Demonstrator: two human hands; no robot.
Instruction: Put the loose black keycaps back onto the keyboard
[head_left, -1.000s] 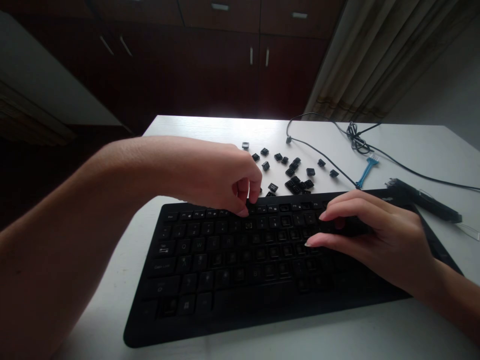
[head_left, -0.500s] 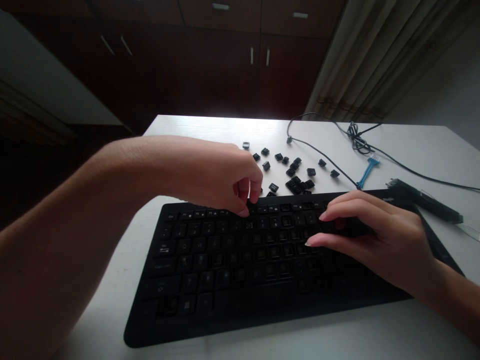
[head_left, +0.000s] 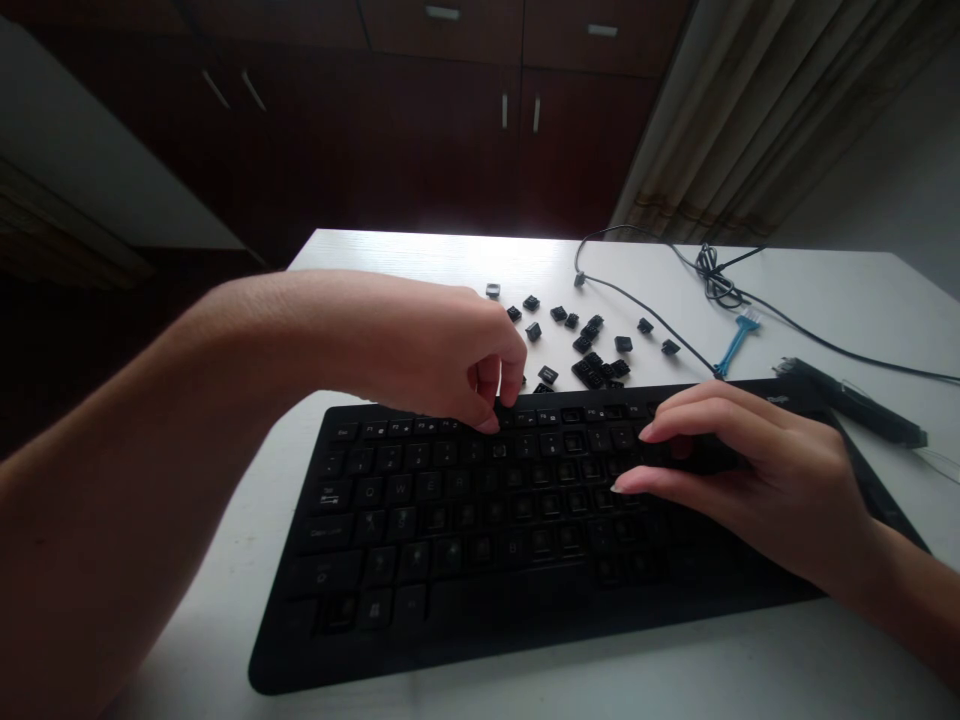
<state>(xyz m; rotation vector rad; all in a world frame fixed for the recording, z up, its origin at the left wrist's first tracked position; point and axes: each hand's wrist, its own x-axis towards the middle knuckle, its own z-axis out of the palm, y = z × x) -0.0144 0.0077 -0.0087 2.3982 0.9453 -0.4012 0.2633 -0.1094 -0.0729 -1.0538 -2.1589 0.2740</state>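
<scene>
A black keyboard [head_left: 450,560] lies across the white table [head_left: 825,290], and several of its keys are off. My left hand [head_left: 442,350] reaches over its top row. The thumb and fingertips are pinched on a keycap there, near the function keys, and the fingers hide most of it. My right hand [head_left: 757,470] rests flat on the keyboard's right half with its fingers stretched out and nothing in it. Several loose black keycaps [head_left: 592,370] lie scattered on the table just behind the keyboard.
A small blue brush [head_left: 731,345] and a black cable [head_left: 660,320] lie behind the keyboard on the right. A long black tool [head_left: 855,405] sits at the right end. Dark wooden cabinets [head_left: 450,130] and a curtain [head_left: 750,110] stand beyond the table.
</scene>
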